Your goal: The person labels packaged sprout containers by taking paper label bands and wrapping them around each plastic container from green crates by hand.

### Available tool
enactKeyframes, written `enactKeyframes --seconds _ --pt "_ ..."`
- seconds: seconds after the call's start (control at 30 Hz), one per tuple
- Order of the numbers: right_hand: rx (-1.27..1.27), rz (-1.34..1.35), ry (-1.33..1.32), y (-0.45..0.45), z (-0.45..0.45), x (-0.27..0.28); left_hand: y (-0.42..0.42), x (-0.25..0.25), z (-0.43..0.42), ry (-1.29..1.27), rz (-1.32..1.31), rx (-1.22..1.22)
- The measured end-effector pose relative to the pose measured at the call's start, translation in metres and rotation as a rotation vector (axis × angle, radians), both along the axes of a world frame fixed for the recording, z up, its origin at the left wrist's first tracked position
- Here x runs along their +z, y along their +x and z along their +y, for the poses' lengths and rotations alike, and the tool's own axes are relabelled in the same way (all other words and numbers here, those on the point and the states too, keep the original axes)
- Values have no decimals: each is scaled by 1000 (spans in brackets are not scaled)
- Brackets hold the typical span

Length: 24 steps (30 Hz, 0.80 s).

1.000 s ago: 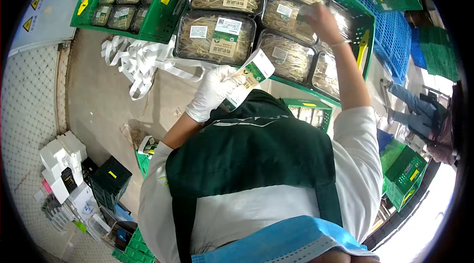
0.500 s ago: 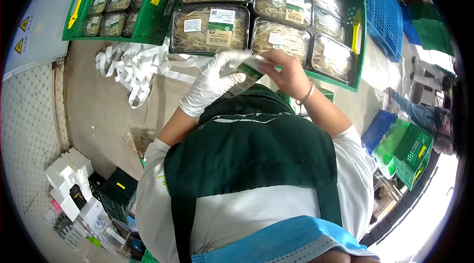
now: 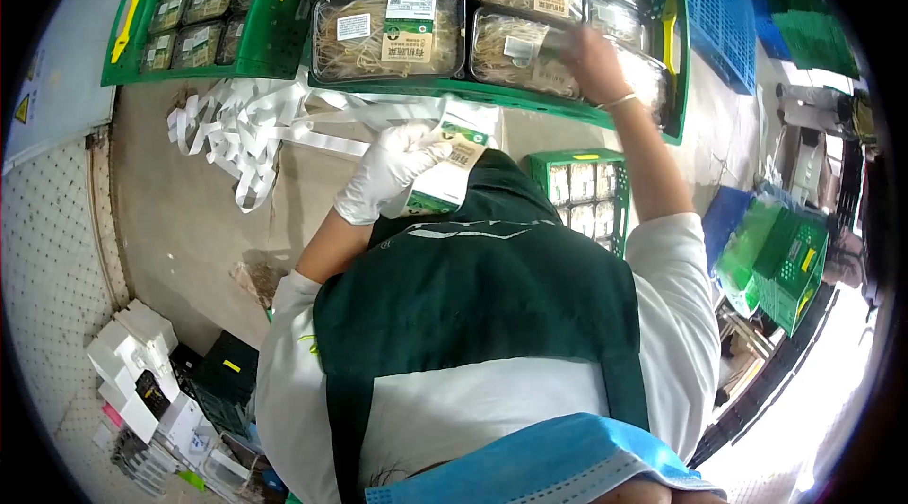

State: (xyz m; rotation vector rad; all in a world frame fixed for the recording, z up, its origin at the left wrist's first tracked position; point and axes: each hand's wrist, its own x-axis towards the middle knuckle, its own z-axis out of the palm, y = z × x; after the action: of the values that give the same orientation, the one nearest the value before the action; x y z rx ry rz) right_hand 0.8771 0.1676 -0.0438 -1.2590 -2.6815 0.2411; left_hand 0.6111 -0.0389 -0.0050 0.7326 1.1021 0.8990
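Note:
In my gloved left hand is a strip of printed labels, green, white and beige, held in front of the apron. My bare right hand, smeared by motion, is over a clear-topped pack of pale, sprout-like strands at the near side of the green crate. A blurred green-and-beige label shows at its fingertips, against the pack's film. The pack to the left bears a small white label and a larger green-and-beige one.
Another green crate of packs stands at the left. White ribbon-like backing strip lies heaped below it. A smaller green crate of packs sits low beside the apron. Blue crates stand at right.
My right hand has left the label strip and moved up and right to the pack in the crate. My left hand keeps the strip, which now hangs more fully in view.

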Motion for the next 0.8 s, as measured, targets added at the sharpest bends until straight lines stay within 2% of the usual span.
enactKeyframes --seconds 0.03,0.07,0.17,0.2,0.23,0.27,0.33,0.4,0.47,0.5,0.53,0.57,0.6,0.63,0.67,0.7,0.73,0.8 --pt "-56 -113 131 -3 -7 -19 0 4 -1 12 8 16" --pt "-107 -176 137 -6 -10 -20 1 9 -3 12 -33 25" --pt "-174 -162 405 -9 -20 8 20 27 -3 19 -14 43" --pt "-176 -151 403 -5 -27 15 28 31 1 46 35 29" --pt "-146 151 -46 0 -36 23 35 22 4 111 207 12" --pt "-107 443 -500 6 -47 33 42 14 8 112 209 14" --pt "228 762 -916 8 -76 67 61 4 18 252 353 -15" --pt "113 542 -677 19 -86 84 83 22 33 219 260 -92" --pt "140 606 -702 31 -85 85 118 33 50 546 418 155" --pt "74 671 -697 35 -90 86 134 44 56 367 114 180" --pt "9 735 -693 38 -93 86 137 32 59 377 333 92" --pt "-33 723 -559 47 -91 81 146 35 61 328 409 83" --pt "-103 726 -594 58 -86 80 156 38 64 278 485 76" --pt "-104 735 -555 69 -75 82 164 35 67 321 470 93" --pt "-146 677 -417 87 -56 76 170 35 70 324 573 38" --pt "-105 604 -215 107 -28 81 172 31 71 334 506 24" --pt "-174 658 -305 131 1 69 172 26 71 338 439 13" --pt "-139 427 -296 155 27 78 156 40 67 150 230 -38"
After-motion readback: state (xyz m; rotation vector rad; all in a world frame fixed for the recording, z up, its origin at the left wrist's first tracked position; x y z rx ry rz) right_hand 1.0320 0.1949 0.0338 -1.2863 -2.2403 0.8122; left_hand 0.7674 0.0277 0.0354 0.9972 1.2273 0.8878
